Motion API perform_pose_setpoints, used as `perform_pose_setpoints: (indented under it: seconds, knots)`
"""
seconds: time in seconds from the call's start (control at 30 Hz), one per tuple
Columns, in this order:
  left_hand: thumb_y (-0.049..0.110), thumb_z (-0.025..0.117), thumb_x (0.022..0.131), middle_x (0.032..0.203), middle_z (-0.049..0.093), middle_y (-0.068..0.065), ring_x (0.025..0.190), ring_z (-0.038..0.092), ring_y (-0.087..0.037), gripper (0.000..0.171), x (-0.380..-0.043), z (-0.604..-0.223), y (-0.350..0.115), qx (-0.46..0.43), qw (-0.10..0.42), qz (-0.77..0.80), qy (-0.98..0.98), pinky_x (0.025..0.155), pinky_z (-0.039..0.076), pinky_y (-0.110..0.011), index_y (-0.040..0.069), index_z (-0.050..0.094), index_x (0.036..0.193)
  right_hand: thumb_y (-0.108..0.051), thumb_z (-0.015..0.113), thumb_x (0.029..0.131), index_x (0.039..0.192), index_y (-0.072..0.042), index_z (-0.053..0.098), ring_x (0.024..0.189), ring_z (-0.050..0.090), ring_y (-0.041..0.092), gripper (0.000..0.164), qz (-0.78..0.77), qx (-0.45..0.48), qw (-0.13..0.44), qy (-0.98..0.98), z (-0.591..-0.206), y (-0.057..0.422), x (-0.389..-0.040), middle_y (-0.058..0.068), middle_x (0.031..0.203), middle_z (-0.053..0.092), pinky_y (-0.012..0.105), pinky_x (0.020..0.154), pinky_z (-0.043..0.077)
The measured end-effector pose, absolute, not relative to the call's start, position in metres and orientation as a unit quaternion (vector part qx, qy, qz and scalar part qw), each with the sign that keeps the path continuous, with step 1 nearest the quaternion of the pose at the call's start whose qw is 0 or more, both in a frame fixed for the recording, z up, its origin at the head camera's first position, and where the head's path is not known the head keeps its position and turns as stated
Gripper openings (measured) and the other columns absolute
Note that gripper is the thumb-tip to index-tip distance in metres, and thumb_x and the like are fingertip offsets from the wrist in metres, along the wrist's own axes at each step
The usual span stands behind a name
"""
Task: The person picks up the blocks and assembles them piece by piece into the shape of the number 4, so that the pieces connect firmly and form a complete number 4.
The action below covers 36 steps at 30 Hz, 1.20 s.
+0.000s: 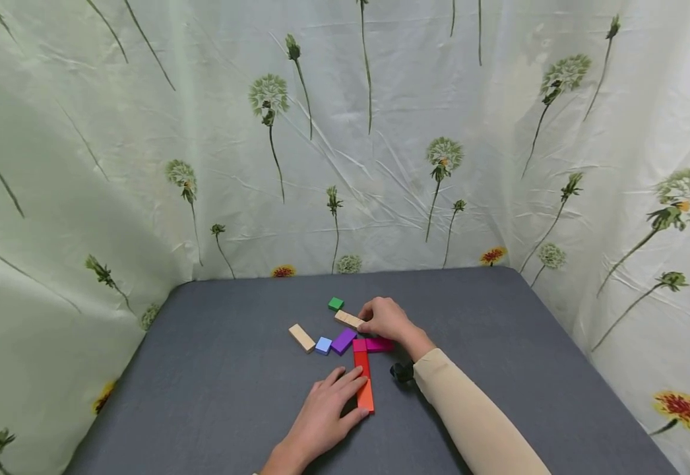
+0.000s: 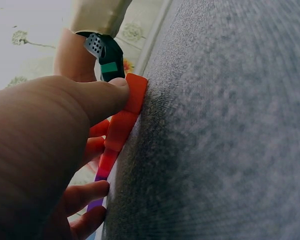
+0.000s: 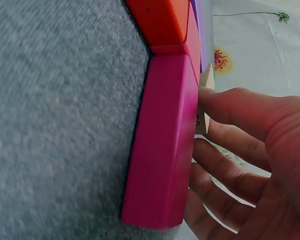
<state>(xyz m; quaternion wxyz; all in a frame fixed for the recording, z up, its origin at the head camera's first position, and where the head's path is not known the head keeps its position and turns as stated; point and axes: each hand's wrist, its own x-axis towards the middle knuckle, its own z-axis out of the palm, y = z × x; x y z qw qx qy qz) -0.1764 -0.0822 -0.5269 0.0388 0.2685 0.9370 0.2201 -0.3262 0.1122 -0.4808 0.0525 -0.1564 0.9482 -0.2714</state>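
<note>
My left hand rests along the left side of a row of blocks. Its thumb touches the near end of the orange block, and its fingertips lie against the red block. A small pink block tops that row, with a magenta block extending right from it. Beyond the magenta block, my right hand pinches the right end of a pale wooden block between thumb and index finger. The right wrist view shows the wooden block partly hidden by the thumb.
A purple block slants left of the pink one, then a light blue block and another wooden block. Behind them lies a green block. A flowered curtain surrounds the grey table.
</note>
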Motion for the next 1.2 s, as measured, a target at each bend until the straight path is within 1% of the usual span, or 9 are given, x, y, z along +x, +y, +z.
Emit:
perform_pose_setpoints:
  seconds: [0.17, 0.33, 0.43, 0.6, 0.73, 0.83, 1.03, 1.2]
  knots:
    - [0.059, 0.059, 0.095, 0.155, 0.043, 0.011, 0.141, 0.04, -0.029, 0.057, -0.1769, -0.5259, -0.0824, 0.268, 0.042, 0.217, 0.938, 0.101, 0.039, -0.058, 0.032, 0.055, 0.146, -0.02, 0.083, 0.085, 0.092, -0.018, 0.076, 0.074, 0.06, 0.008, 0.01, -0.272, -0.167, 0.042, 0.947, -0.4821, 0.1085, -0.3266, -0.009, 0.081, 0.067, 0.033, 0.07, 0.052]
    - [0.059, 0.06, 0.095, 0.155, 0.044, 0.01, 0.141, 0.04, -0.029, 0.058, -0.1774, -0.5249, -0.0815, 0.264, 0.051, 0.218, 0.938, 0.101, 0.039, -0.058, 0.032, 0.055, 0.146, -0.016, 0.083, 0.083, 0.089, -0.018, 0.074, 0.072, 0.059, 0.009, 0.011, -0.279, -0.174, 0.036, 0.944, -0.4835, 0.1077, -0.327, -0.008, 0.079, 0.066, 0.032, 0.068, 0.051]
    - [0.058, 0.06, 0.095, 0.155, 0.044, 0.011, 0.141, 0.04, -0.03, 0.057, -0.1776, -0.5251, -0.082, 0.264, 0.047, 0.223, 0.937, 0.101, 0.039, -0.058, 0.031, 0.056, 0.145, -0.014, 0.084, 0.083, 0.09, -0.017, 0.073, 0.071, 0.059, 0.009, 0.013, -0.293, -0.174, 0.039, 0.939, -0.4834, 0.1074, -0.3275, -0.008, 0.079, 0.066, 0.031, 0.066, 0.05]
    - [0.057, 0.061, 0.095, 0.155, 0.043, 0.011, 0.141, 0.04, -0.03, 0.056, -0.1768, -0.5254, -0.0832, 0.266, 0.039, 0.225, 0.936, 0.101, 0.039, -0.058, 0.031, 0.057, 0.145, -0.01, 0.083, 0.083, 0.096, -0.015, 0.076, 0.072, 0.059, 0.011, 0.016, -0.314, -0.172, 0.053, 0.932, -0.4833, 0.1078, -0.3281, -0.006, 0.08, 0.066, 0.03, 0.065, 0.05]
    - [0.057, 0.06, 0.095, 0.155, 0.043, 0.011, 0.141, 0.04, -0.03, 0.057, -0.1767, -0.5253, -0.0833, 0.267, 0.042, 0.226, 0.936, 0.101, 0.039, -0.058, 0.031, 0.056, 0.145, -0.008, 0.082, 0.083, 0.095, -0.014, 0.078, 0.071, 0.059, 0.012, 0.014, -0.322, -0.165, 0.06, 0.93, -0.4835, 0.1078, -0.3283, -0.006, 0.079, 0.067, 0.029, 0.064, 0.05]
    - [0.058, 0.06, 0.095, 0.155, 0.042, 0.011, 0.141, 0.039, -0.03, 0.057, -0.1771, -0.5253, -0.0832, 0.268, 0.046, 0.227, 0.935, 0.101, 0.039, -0.058, 0.031, 0.056, 0.145, -0.008, 0.082, 0.083, 0.092, -0.014, 0.079, 0.07, 0.06, 0.011, 0.011, -0.324, -0.162, 0.06, 0.93, -0.4842, 0.1083, -0.3284, -0.005, 0.079, 0.068, 0.029, 0.064, 0.051]
    - [0.058, 0.06, 0.095, 0.155, 0.043, 0.011, 0.141, 0.04, -0.029, 0.057, -0.1775, -0.5254, -0.0829, 0.269, 0.045, 0.227, 0.935, 0.101, 0.039, -0.058, 0.031, 0.055, 0.146, -0.009, 0.08, 0.086, 0.094, -0.012, 0.078, 0.071, 0.059, 0.013, 0.009, -0.336, -0.155, 0.051, 0.928, -0.4838, 0.1101, -0.3281, -0.003, 0.083, 0.069, 0.03, 0.064, 0.05]
    - [0.059, 0.06, 0.095, 0.155, 0.043, 0.011, 0.141, 0.04, -0.029, 0.058, -0.1774, -0.5253, -0.0817, 0.263, 0.05, 0.221, 0.938, 0.102, 0.038, -0.058, 0.032, 0.055, 0.146, -0.011, 0.079, 0.088, 0.094, -0.011, 0.077, 0.072, 0.059, 0.014, 0.007, -0.352, -0.15, 0.047, 0.923, -0.4809, 0.1107, -0.3289, -0.003, 0.082, 0.068, 0.031, 0.064, 0.049]
